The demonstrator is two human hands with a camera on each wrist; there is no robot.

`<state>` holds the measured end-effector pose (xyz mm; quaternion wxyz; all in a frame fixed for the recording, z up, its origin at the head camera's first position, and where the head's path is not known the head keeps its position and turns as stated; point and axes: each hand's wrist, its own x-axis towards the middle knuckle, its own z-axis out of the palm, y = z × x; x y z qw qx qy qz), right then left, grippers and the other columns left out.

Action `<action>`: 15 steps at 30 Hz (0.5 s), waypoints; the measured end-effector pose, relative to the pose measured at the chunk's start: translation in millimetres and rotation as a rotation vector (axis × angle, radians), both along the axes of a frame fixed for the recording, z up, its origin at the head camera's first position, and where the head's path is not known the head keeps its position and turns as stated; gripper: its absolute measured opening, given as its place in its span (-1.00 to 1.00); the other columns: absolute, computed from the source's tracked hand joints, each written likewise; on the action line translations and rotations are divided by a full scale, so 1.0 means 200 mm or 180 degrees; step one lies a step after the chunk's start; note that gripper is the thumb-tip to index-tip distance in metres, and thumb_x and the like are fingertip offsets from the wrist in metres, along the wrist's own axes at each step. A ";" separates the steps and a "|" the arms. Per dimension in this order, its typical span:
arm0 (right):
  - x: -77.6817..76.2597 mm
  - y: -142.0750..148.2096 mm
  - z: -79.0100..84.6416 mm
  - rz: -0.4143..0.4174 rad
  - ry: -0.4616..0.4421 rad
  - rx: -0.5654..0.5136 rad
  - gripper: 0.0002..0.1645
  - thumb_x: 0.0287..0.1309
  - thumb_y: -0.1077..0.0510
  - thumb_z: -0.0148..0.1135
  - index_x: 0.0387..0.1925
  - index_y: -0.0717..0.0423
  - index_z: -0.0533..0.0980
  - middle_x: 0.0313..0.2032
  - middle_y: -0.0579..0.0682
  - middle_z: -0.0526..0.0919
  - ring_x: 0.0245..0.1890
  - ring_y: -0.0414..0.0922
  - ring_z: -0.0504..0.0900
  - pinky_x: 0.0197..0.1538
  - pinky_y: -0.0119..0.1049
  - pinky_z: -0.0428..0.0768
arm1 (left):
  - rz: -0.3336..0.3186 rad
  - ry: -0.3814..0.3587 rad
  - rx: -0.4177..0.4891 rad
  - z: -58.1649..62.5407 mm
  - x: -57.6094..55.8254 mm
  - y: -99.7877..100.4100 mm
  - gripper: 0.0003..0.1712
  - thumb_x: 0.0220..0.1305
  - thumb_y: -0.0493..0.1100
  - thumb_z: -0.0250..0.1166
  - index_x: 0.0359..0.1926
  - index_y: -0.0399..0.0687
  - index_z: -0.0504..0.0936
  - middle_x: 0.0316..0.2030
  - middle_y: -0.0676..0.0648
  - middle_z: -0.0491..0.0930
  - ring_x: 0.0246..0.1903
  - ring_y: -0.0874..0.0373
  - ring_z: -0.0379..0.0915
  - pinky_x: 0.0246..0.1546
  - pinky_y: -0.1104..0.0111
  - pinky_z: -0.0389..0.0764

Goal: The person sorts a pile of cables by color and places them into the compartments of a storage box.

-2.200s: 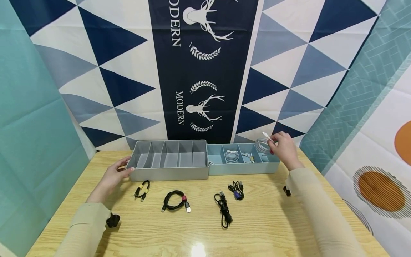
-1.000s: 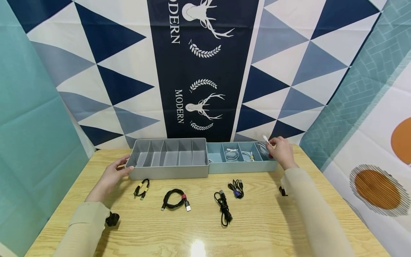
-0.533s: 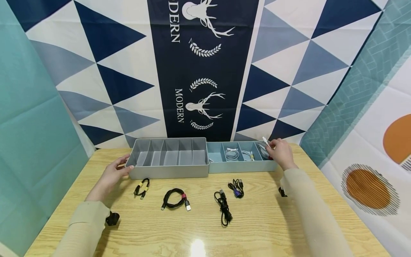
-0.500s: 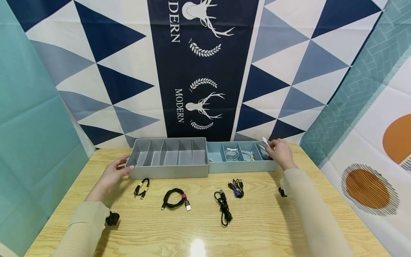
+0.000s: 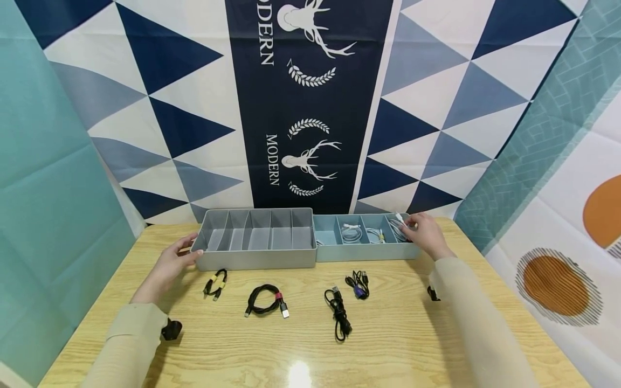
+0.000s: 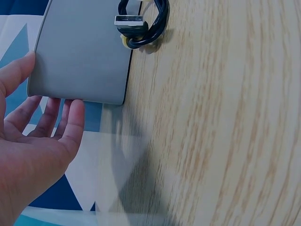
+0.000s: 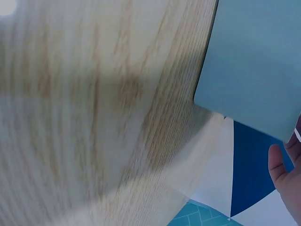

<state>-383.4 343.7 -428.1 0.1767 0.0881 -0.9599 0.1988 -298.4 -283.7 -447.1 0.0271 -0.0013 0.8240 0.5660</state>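
Note:
At the back of the table a grey divided organizer box [image 5: 254, 260] stands beside a light-blue divided box [image 5: 368, 252]. My left hand [image 5: 167, 265] touches the grey box's left end; in the left wrist view its thumb is at the rim and its relaxed fingertips [image 6: 77, 110] meet the end wall. My right hand [image 5: 427, 235] is at the blue box's rightmost compartment and pinches a white cable [image 5: 399, 217] near its plug. The cable's coil lies down inside that compartment, partly hidden by the fingers. In the right wrist view only part of the right hand [image 7: 287, 174] shows.
In front of the boxes lie several bundled black cables: one with yellow ties [image 5: 215, 284], one with a red tie [image 5: 264, 299], one with a blue connector [image 5: 359, 285] and a long bundle [image 5: 339, 313]. Two other compartments hold white cable coils [image 5: 351, 233]. A patterned cloth [image 5: 310, 108] hangs behind.
The right hand has lowered the white cable from above the blue box into its rightmost compartment, and the plug has sunk toward the rim. The left hand stays at the grey box.

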 end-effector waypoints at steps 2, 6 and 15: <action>0.01 0.01 0.00 0.0070 -0.0023 -0.0036 -0.69 0.15 0.06 0.26 -0.30 0.28 0.55 -0.22 0.22 0.54 -0.26 0.09 0.45 -0.16 0.01 0.42 | -0.0003 0.0001 -0.0002 0.00 0.00 0.00 -0.18 0.36 -0.03 0.14 0.48 -0.04 -0.06 0.39 -0.36 -0.04 0.32 -0.27 0.04 0.18 -0.02 0.37; 0.03 0.02 0.01 0.0187 -0.0024 -0.0084 -0.67 0.16 0.04 0.26 -0.29 0.28 0.55 -0.22 0.20 0.52 -0.28 0.07 0.43 -0.18 -0.05 0.40 | -0.0005 0.0002 -0.0006 0.01 0.00 0.01 -0.20 0.37 -0.06 0.13 0.49 -0.05 -0.07 0.40 -0.37 -0.06 0.33 -0.27 0.03 0.18 -0.02 0.36; 0.07 0.05 0.02 0.0408 0.0083 -0.0115 -0.73 0.10 0.08 0.32 -0.29 0.23 0.59 -0.30 0.11 0.55 -0.26 0.02 0.47 -0.15 -0.08 0.45 | -0.0009 0.0002 -0.0002 0.01 0.01 0.01 -0.22 0.38 -0.11 0.11 0.48 -0.05 -0.07 0.41 -0.36 -0.07 0.33 -0.28 0.02 0.18 -0.04 0.35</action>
